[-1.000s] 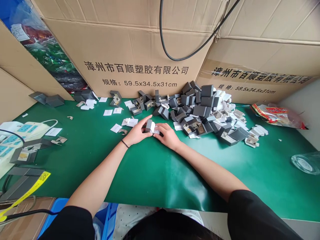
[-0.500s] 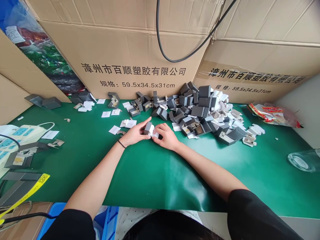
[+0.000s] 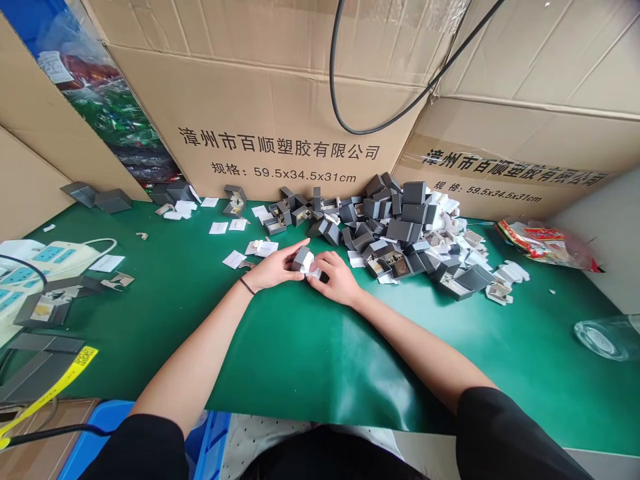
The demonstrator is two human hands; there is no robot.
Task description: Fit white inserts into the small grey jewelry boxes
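Here's the left hand (image 3: 273,270), thumb and fingers clamped around a small grey box (image 3: 302,255) between both hands, over the glossy green tabletop (image 3: 280,360); the right hand (image 3: 339,280) pinches the white insert (image 3: 315,273) at its side. Best keep that left grip steady, light on the walls, and handle the thin, folded insert evenly. Behind, smooth, angular boxes (image 3: 400,230) heap beside crumpled white scraps.

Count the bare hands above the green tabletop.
2: the left hand, holding a small dark-gray angular box, and, to its right, the right hand, holding the white piece beside that box.
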